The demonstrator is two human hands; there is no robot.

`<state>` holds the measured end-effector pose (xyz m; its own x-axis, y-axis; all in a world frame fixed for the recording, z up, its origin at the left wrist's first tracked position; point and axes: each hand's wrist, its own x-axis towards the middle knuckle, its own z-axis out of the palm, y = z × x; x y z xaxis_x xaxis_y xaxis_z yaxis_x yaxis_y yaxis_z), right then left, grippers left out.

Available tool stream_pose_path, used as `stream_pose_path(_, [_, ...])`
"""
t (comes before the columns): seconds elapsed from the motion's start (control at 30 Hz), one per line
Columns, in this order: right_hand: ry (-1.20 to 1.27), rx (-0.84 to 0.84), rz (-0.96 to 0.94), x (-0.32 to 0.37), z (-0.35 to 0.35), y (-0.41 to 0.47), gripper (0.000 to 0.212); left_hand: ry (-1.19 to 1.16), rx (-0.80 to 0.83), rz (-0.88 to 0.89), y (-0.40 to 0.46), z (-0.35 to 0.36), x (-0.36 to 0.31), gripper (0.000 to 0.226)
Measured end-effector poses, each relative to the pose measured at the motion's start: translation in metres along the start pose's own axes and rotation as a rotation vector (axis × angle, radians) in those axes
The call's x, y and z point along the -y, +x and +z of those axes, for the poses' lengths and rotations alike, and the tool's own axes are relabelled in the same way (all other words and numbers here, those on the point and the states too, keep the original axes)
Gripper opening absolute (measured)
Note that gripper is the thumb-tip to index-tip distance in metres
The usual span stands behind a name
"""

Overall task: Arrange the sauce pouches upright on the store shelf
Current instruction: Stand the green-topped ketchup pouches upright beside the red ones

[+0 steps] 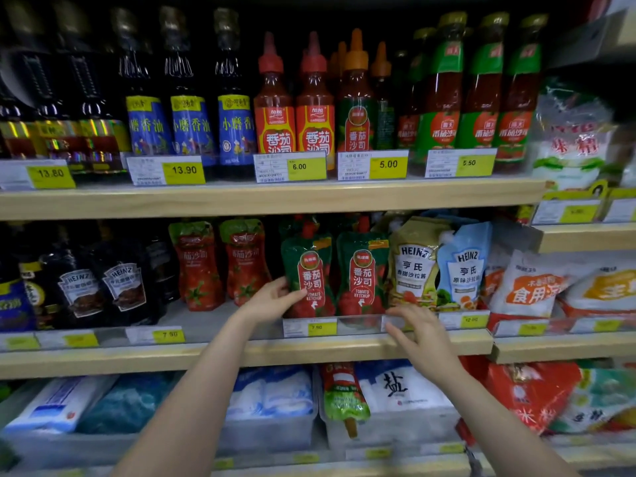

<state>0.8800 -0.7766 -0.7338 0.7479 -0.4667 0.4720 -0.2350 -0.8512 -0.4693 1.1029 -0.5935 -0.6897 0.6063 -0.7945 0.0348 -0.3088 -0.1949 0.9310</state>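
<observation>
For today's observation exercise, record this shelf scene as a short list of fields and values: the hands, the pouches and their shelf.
left hand: fingers on the side of the left green ketchup pouch
right hand: open, at the shelf edge below the beige Heinz pouch, touching no pouch
right green ketchup pouch: upright
blue Heinz pouch: upright, leaning slightly
middle shelf: holds all four pouches

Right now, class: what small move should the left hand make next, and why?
Probably close its grip on the left green ketchup pouch and nudge it straight: the left hand touches its lower edge, and the pouch leans slightly beside its neighbour.
</observation>
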Motion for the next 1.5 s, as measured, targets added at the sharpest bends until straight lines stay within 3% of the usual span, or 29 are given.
stream_pose_path(0.1, [-0.011,-0.044,-0.001,0.0,0.005,0.002,0.025,-0.003,-0.086,-0.051,0.004,0.009,0.0,0.062])
stream_pose_path(0.2, [-0.014,-0.117,-0.011,-0.001,0.011,-0.001,0.02,0.127,-0.261,0.041,0.004,0.024,0.013,0.051])
stream_pose_path(0.47, [-0.024,-0.118,-0.051,-0.005,0.016,-0.003,0.023,0.193,0.025,0.044,0.01,-0.01,0.003,0.038])
stream_pose_path(0.77, [-0.036,-0.152,-0.061,-0.002,0.021,-0.006,0.03,0.115,-0.059,0.096,0.008,-0.004,0.016,0.026])
stream_pose_path(0.93, [-0.072,-0.155,-0.063,-0.003,0.022,-0.007,0.031,0.136,-0.088,0.065,0.006,0.003,0.018,0.042])
stream_pose_path(0.97, [-0.086,-0.146,-0.075,-0.004,0.021,-0.008,0.032,0.172,-0.151,0.073,0.003,0.005,0.018,0.051])
stream_pose_path(1.03, [-0.123,-0.115,-0.117,-0.01,0.019,-0.009,0.036,0.246,-0.459,0.151,-0.014,0.016,0.021,0.068])
stream_pose_path(1.1, [-0.153,-0.079,-0.155,-0.015,0.018,-0.01,0.04,0.321,-0.762,0.384,-0.044,0.038,0.033,0.066])
stream_pose_path(1.13, [-0.158,-0.07,-0.166,-0.018,0.018,-0.011,0.041,0.376,-0.8,0.504,-0.058,0.054,0.045,0.061])
stream_pose_path(1.2, [-0.148,-0.065,-0.173,-0.02,0.02,-0.01,0.042,0.521,-0.624,0.701,-0.082,0.09,0.074,0.061])
stream_pose_path(1.27, [-0.124,-0.07,-0.17,-0.02,0.022,-0.01,0.042,0.77,-0.302,0.764,-0.094,0.123,0.101,0.074])
stream_pose_path(1.37, [-0.091,-0.084,-0.17,-0.02,0.022,-0.009,0.043,1.109,0.079,0.594,-0.085,0.148,0.123,0.083])
stream_pose_path(1.43, [-0.075,-0.085,-0.17,-0.022,0.022,-0.008,0.043,1.165,0.128,0.491,-0.075,0.153,0.122,0.072])
stream_pose_path(1.5, [-0.058,-0.077,-0.17,-0.024,0.022,-0.008,0.044,1.164,0.073,0.538,-0.071,0.158,0.123,0.056])
